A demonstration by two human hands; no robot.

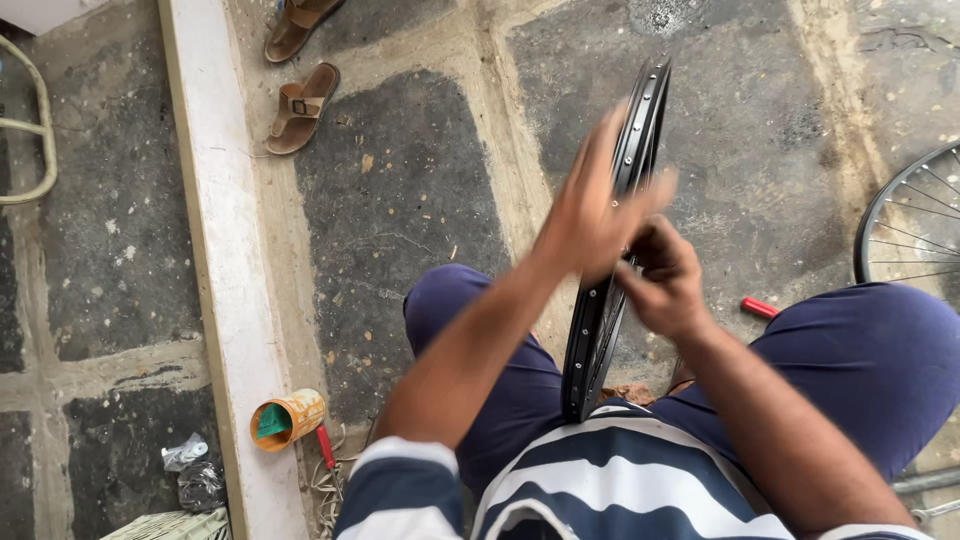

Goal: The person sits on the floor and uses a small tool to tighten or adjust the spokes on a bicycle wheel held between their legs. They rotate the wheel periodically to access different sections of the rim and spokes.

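Between your knees, a bare black bicycle rim point(622, 230) stands upright on edge, its lower end tucked against your striped shirt point(620, 480), its upper end pointing away over the stone floor point(400, 200). Spoke holes show along the inner face; no spokes fitted.

Your left hand point(597, 215) is blurred, fingers spread wide and flat, palm pressed to the left side of the rim about midway up. It lies open against the metal rather than wrapped round it.

Your right hand point(665, 280) sits just below and to the right, fingers curled in tight at the rim's edge. It appears to pinch something small there; what it is cannot be made out.

Both legs in dark blue trousers point(870, 360) flank the rim.

Surroundings:
- red-handled tool point(758, 307) on the floor just beyond your right knee
- spoked wheel point(915, 225) at the right edge, well apart from the rim
- orange tin point(288, 418) lying on its side by the pale kerb point(215, 250), lower left
- pair of brown sandals point(300, 75) on the floor, upper left
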